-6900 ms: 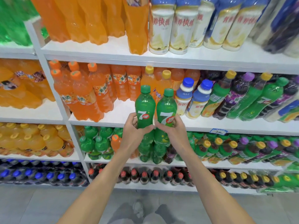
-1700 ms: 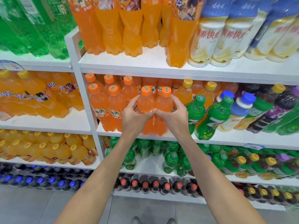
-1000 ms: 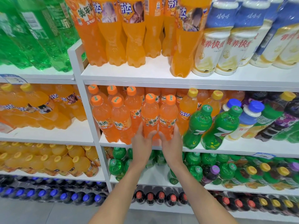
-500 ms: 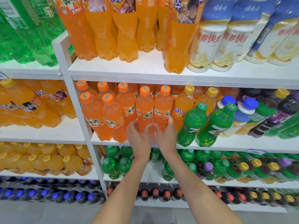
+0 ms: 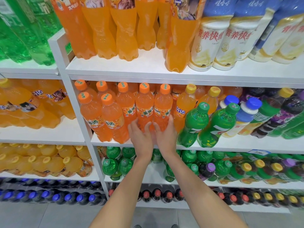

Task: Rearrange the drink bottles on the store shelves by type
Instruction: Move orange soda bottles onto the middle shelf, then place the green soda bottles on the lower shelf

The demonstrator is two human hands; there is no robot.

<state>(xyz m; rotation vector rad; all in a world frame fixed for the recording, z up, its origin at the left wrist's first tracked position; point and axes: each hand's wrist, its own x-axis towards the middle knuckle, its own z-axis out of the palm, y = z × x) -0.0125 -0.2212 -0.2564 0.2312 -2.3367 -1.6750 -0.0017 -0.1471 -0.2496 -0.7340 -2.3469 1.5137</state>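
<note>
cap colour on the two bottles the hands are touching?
Orange caps with green lettering; head view, the only one.

Arms in view now: left forearm (image 5: 125,186) and right forearm (image 5: 194,186) both bare, skin showing all the way to the bottom edge. Left grip (image 5: 141,137) and right grip (image 5: 166,135) bare as well. Right at the very bottom, two dark shoe tips (image 5: 137,226) just peek in.
</note>
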